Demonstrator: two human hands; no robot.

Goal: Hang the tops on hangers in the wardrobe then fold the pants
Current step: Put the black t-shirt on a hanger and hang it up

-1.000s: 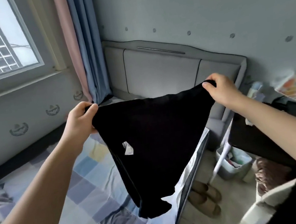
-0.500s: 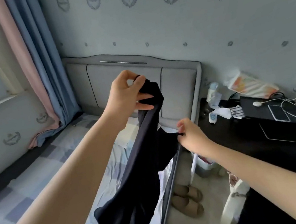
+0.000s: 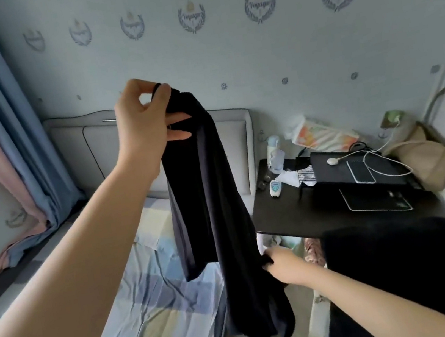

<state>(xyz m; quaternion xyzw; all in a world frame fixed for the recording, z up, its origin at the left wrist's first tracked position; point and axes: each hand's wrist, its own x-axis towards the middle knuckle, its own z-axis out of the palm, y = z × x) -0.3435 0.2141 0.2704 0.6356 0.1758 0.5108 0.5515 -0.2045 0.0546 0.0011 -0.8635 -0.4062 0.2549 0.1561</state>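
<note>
Above the bed (image 3: 157, 316), the left hand (image 3: 143, 128) pinched the black garment (image 3: 213, 213) high; the right hand (image 3: 283, 264) gripped its edge lower. Matching the edges before folding would likely help.

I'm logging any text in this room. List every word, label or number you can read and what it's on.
"Voyage": on the wreath emblems of the wallpaper, somewhat blurred, so likely rather than sure.
Small white device on the black desk: blue marking, too small to read.
Orange-printed packet: print too blurred to read.
Black garment: no label visible.
</note>
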